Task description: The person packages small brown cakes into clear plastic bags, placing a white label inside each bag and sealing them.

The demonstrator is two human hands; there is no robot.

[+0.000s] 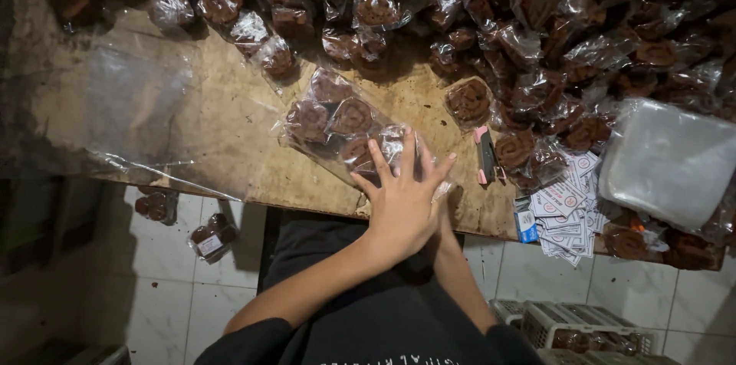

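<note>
Dark garment point(360, 327), worn by the person: nearest the camera, filling the lower centre, both forearms rising out of it.

Wooden table point(230, 143): large worn, stained top spanning the frame, near edge running above a white tiled floor point(153, 273).

Heap of wrapped brown rolls point(552, 27): swirled cake slices, each in clear film, piled across the far and right part of the table.

Clear plastic sheet point(130, 104): loose, lying flat at the left of the table, well apart from the hands.

Stack of clear bags point(667, 162): pale, flat pile at the right, resting on the heap's edge.

Clear bag of rolls point(337, 123): several swirled slices packed together, lying at the table's centre, near end under the hands.

Left hand point(402, 196): fingers spread wide, palm down, pressing flat on the near end of the bag; holds nothing closed in its grasp.

Right hand point(445, 204): almost wholly hidden beneath the left; whether it is spread or closed cannot be told.

Paper labels point(563, 212): small white printed slips, scattered at the near right edge.

Pink-and-black clip tool point(485, 154): small, lying just right of the hands.

Fallen packs point(211, 238): two small wrapped bundles on the floor, left.
</note>
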